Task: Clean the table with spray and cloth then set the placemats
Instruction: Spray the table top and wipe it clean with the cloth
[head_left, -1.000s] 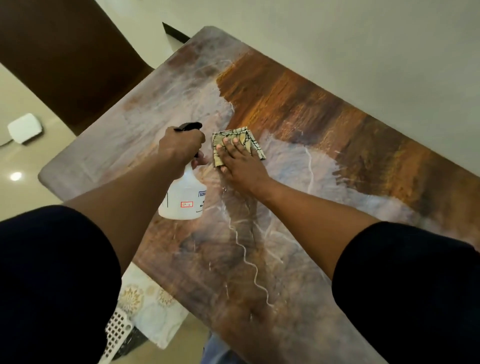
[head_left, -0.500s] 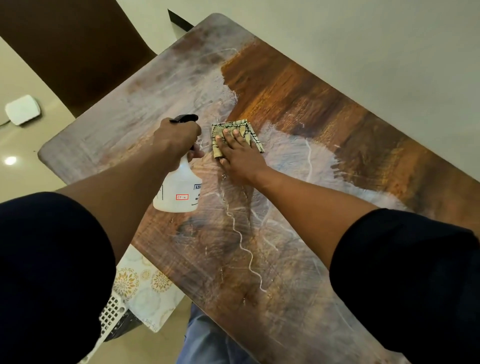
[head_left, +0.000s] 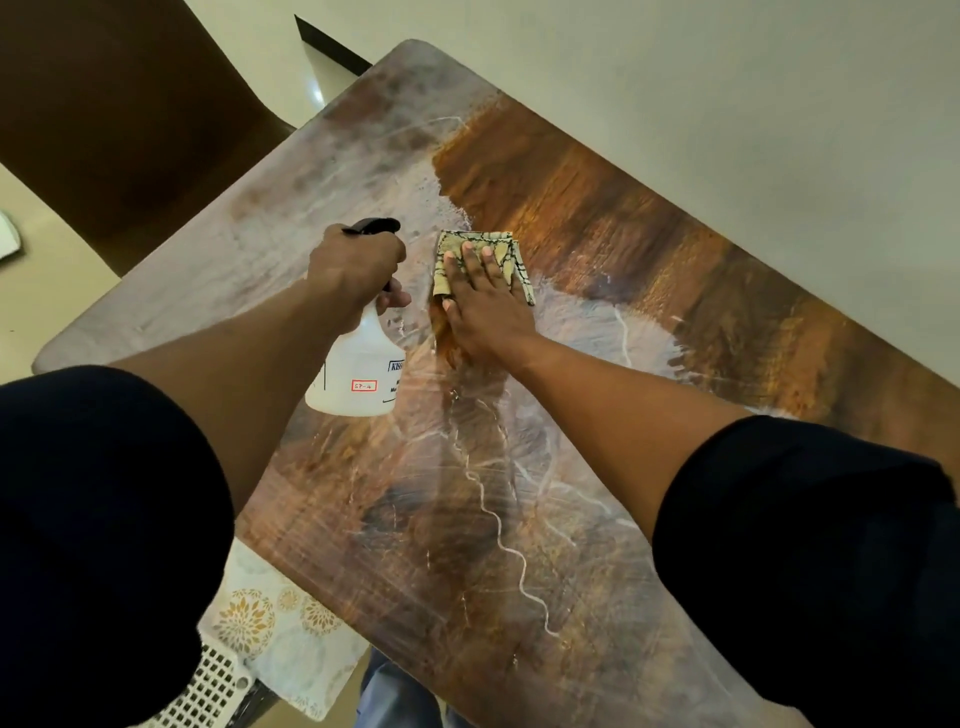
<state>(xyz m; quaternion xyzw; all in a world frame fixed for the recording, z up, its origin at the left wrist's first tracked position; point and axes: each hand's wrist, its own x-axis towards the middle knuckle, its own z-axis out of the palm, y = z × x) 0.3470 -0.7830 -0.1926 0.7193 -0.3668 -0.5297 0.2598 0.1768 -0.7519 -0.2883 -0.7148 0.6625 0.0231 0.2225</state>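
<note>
head view: your left hand (head_left: 356, 265) curled round neck of white spray bottle (head_left: 358, 371), held above table (head_left: 597, 249); label reads "kiss…", red box "sp-4". just right of that grip, your right hand (head_left: 485, 306) flat, fingers straight, pressing patterned cloth (head_left: 506, 249) on table. placemats (head_left: 280, 629) below near table edge.

left hand (head_left: 353, 265) gripping, right hand (head_left: 485, 304) flat
</note>
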